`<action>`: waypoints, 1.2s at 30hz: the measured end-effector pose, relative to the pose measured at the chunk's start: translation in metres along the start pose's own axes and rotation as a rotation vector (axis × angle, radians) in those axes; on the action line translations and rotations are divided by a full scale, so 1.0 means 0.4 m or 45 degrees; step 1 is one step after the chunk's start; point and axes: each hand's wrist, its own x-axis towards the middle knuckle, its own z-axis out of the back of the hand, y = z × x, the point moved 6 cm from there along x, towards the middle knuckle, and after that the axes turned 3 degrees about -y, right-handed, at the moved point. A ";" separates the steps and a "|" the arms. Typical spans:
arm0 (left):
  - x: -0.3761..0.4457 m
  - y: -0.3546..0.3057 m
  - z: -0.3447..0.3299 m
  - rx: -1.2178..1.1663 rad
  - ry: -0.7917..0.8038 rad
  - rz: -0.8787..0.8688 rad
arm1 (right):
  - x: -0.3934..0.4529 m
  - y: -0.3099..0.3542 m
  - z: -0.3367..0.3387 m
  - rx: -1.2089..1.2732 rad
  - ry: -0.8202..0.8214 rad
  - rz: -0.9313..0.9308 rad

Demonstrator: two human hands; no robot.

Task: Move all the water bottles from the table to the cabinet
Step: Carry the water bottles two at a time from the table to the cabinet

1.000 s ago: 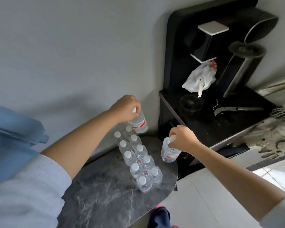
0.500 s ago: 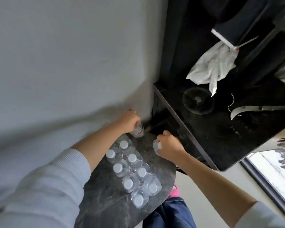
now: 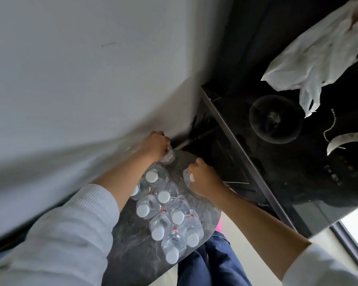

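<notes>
Two bottles are in hand and eight more stand on the tabletop (image 3: 130, 250), a dark marbled slab with a rounded right edge. The left hand (image 3: 156, 144) has its grip wrapped over the top of a red-labelled bottle (image 3: 168, 158), held at the far end of the tabletop, close to the pale wall (image 3: 91, 69); whether its base touches the slab cannot be told. The right hand (image 3: 203, 176) has its grip closed round the neck of a second bottle (image 3: 186, 176), whose white cap shows just beside the thumb; this bottle hangs over the far right part of the tabletop, near the open dark space under the cabinet (image 3: 298, 182).

The standing bottles (image 3: 167, 211) form a tight cluster, two abreast, running from near the left hand toward the near right rim, white caps up and clear bodies touching one another.

The cabinet is black and glossy, right of the tabletop. On its top lie a crumpled white plastic bag (image 3: 310, 56), a round dark dish (image 3: 275, 118), a thin chain (image 3: 330, 125) and a curved pale blade (image 3: 347, 140). Grey sleeves (image 3: 66, 234) cover both upper arms, and dark blue trousers (image 3: 213, 263) show below the tabletop's near rim
</notes>
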 end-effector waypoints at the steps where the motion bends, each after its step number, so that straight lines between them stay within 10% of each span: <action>1: 0.002 0.003 -0.001 -0.027 -0.002 0.013 | 0.003 0.001 0.000 0.006 0.006 0.000; 22: -0.039 0.038 0.002 -0.239 -0.016 0.071 | 0.097 0.091 0.032 0.021 -0.292 0.141; 36: -0.225 0.192 -0.064 -0.574 -0.184 0.384 | 0.128 0.132 -0.031 -0.077 0.022 0.146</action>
